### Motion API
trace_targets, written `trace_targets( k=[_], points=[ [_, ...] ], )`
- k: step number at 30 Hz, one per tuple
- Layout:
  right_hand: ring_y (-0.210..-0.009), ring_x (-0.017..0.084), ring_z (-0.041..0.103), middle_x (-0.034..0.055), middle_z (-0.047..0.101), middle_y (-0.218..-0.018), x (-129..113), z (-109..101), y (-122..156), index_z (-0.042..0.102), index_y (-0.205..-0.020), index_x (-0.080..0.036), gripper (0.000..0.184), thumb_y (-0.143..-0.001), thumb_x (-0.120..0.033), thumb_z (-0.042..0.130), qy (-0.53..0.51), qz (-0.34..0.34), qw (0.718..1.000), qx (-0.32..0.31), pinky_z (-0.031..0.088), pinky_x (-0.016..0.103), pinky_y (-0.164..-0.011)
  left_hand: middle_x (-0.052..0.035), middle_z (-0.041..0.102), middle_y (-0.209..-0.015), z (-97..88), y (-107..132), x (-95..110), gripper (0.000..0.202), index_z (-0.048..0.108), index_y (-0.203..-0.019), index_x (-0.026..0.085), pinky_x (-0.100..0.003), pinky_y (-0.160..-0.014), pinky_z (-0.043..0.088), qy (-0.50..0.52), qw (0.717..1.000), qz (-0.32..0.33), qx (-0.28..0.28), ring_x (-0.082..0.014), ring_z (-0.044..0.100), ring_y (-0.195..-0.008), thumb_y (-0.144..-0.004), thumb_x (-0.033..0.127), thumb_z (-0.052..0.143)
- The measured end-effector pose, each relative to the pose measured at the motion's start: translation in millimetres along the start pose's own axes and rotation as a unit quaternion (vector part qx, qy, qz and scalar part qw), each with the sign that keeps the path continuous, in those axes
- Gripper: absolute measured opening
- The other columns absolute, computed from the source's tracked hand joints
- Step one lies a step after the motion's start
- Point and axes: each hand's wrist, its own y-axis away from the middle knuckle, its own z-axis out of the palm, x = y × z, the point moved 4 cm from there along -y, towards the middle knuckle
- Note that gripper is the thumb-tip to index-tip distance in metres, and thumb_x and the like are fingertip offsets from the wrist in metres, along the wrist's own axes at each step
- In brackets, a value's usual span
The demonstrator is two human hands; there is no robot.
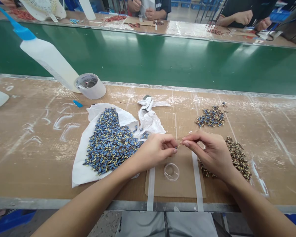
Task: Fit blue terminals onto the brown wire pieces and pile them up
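My left hand (159,148) is closed in a pinch on a tiny dark piece at its fingertips, mostly hidden by the fingers. Opposite it, my right hand (209,153) pinches a thin yellowish stick (180,145), whose tip reaches the left fingertips. Both hands are above a cardboard pad (182,187), where a small clear cup (171,172) stands. Left of the hands, a large heap of small blue and yellow pieces (108,141) lies on white paper (80,171). Near my right hand are a heap of dark and cream pieces (238,158) and a smaller blue-brown heap (211,117).
A tilted white bottle (49,61) with a blue nozzle leans by a tape roll (93,90). Crumpled tissue (149,118) lies behind my left hand. A blue cap (77,103) is farther left. Beyond the green belt (148,59), other people work with their hands at another table.
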Motion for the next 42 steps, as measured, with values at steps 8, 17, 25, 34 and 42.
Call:
trace_targets(
  k=[8,17,25,34,42],
  points=[
    [-0.069,0.015,0.066,0.0019,0.073,-0.079,-4.1,0.6,-0.1,0.064,-0.083,-0.022,0.009,-0.090,-0.026,0.061,0.008,-0.037,0.999,-0.004,0.048,0.027,-0.064,-0.0002,0.060,-0.072,0.1,0.0,2.1,0.010,0.066,-0.085,0.014,-0.022,-0.063,0.042,-0.008,1.000,0.011,-0.013,-0.0118,0.054,-0.068,-0.083,0.017,0.057],
    [-0.067,0.014,0.064,0.0017,0.071,-0.078,-2.7,1.6,0.6,0.065,-0.083,-0.021,0.008,-0.090,-0.025,0.062,-0.037,-0.020,0.999,-0.011,0.047,0.026,-0.063,0.0005,0.058,-0.073,-0.8,-0.2,4.0,0.010,0.066,-0.085,0.014,-0.021,-0.063,0.040,-0.017,1.000,0.015,-0.017,-0.0107,0.052,-0.068,-0.083,0.014,0.056],
    [-0.078,0.015,0.064,0.0028,0.068,-0.084,-14.4,-8.6,-1.1,0.070,-0.085,-0.022,0.007,-0.088,-0.022,0.064,-0.228,-0.035,0.962,-0.143,0.049,0.028,-0.071,-0.0020,0.064,-0.076,-4.5,0.9,2.9,0.011,0.066,-0.087,0.013,-0.023,-0.065,0.043,-0.006,1.000,0.000,-0.010,-0.0120,0.056,-0.070,-0.083,0.016,0.056],
    [-0.084,0.016,0.060,0.0042,0.065,-0.092,-18.5,1.9,0.4,0.067,-0.102,-0.020,0.014,-0.089,-0.026,0.064,-0.139,-0.038,0.962,-0.231,0.047,0.029,-0.076,-0.0024,0.064,-0.078,-5.2,0.0,6.2,0.011,0.066,-0.086,0.012,-0.022,-0.066,0.043,0.046,0.998,0.005,-0.029,-0.0114,0.056,-0.072,-0.083,0.016,0.056],
    [-0.060,0.017,0.058,0.0020,0.066,-0.069,78.4,-97.4,9.0,0.065,-0.082,-0.021,0.017,-0.087,-0.035,0.058,0.197,0.239,0.947,-0.089,0.041,0.029,-0.057,0.0009,0.056,-0.074,-7.5,-1.3,-1.9,0.008,0.063,-0.084,0.014,-0.022,-0.062,0.039,0.012,1.000,-0.014,-0.024,-0.0098,0.049,-0.068,-0.083,0.020,0.057]
  ],
)
